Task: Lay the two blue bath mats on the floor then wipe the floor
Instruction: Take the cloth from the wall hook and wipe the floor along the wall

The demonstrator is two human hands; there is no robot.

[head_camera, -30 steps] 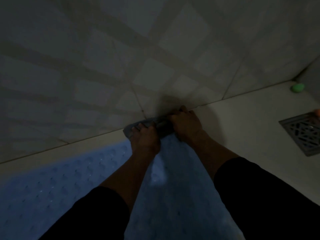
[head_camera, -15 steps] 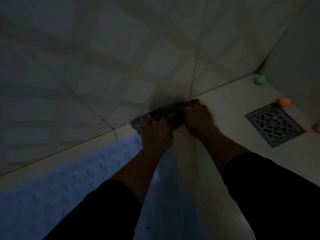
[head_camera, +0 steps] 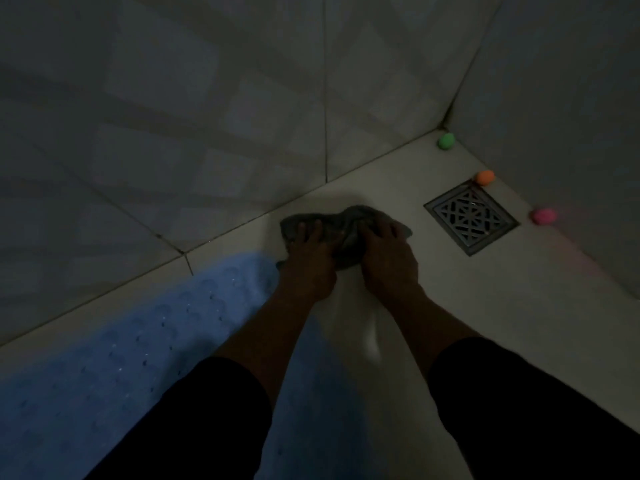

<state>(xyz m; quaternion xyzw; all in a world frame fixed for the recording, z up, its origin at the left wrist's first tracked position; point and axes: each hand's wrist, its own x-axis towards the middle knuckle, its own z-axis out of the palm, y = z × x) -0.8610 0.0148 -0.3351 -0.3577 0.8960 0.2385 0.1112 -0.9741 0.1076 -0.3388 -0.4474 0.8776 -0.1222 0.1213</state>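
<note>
Nearest the camera, two forearms in dark sleeves reach forward and down over a pale blue, bumpy rubber bath mat [head_camera: 114,358] that lies flat on the light tiled floor [head_camera: 467,306], its far end stopping just short of the hands; only this one mat shows, and whether a second lies out of frame cannot be told. Beyond the mat's end, the left hand [head_camera: 306,261] and the right hand [head_camera: 388,252] sit side by side, palms down, on a crumpled grey cloth [head_camera: 332,233], fingers spread and pressing it against the floor close to the base of the tiled wall [head_camera: 207,116]. The mat-laying looks done here, so the step in hand is judged to be the wiping. Farther right, apart from the cloth, a square metal drain grate [head_camera: 471,218] is set in the floor, and past it three small rounded objects line the wall: pink [head_camera: 544,215], orange [head_camera: 485,177] and, in the corner, green [head_camera: 446,141]. The next stroke probably calls for steady downward pressure with both palms, sliding the cloth toward the unwiped floor near the drain without snagging the grate or the mat's edge.
</note>
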